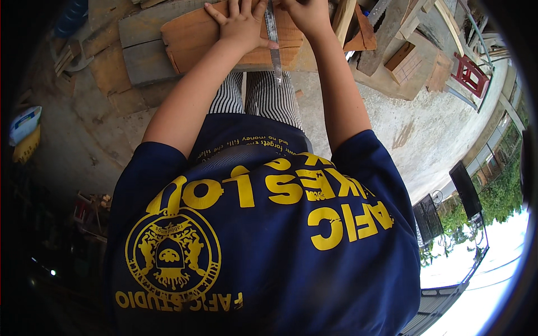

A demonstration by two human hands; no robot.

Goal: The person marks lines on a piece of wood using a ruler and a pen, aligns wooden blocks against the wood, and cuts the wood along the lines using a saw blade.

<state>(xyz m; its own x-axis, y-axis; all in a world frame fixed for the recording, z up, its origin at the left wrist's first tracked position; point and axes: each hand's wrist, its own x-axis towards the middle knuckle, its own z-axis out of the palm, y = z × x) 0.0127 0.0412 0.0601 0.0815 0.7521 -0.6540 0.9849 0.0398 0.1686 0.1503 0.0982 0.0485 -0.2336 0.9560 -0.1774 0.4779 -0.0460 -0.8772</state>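
A reddish-brown wooden board (193, 42) lies across a grey plank bench (143, 59) at the top of the head view. Over it runs a narrow metal ruler (273, 33), its near end sticking out past the board's front edge. My left hand (240, 25) presses flat on the board with fingers spread, the thumb touching the ruler. Just right of the ruler is my right hand (307, 15), its fingers curled together at the picture's upper edge. What those fingers hold, if anything, is cut off from sight.
Wood offcuts and a wooden block (404, 61) are piled to the right, beside a small red stool (469, 75). A C-shaped metal clamp (84, 60) rests at the left. Farther left on the concrete floor (381, 120) sits a yellow basket (27, 144) with a bag.
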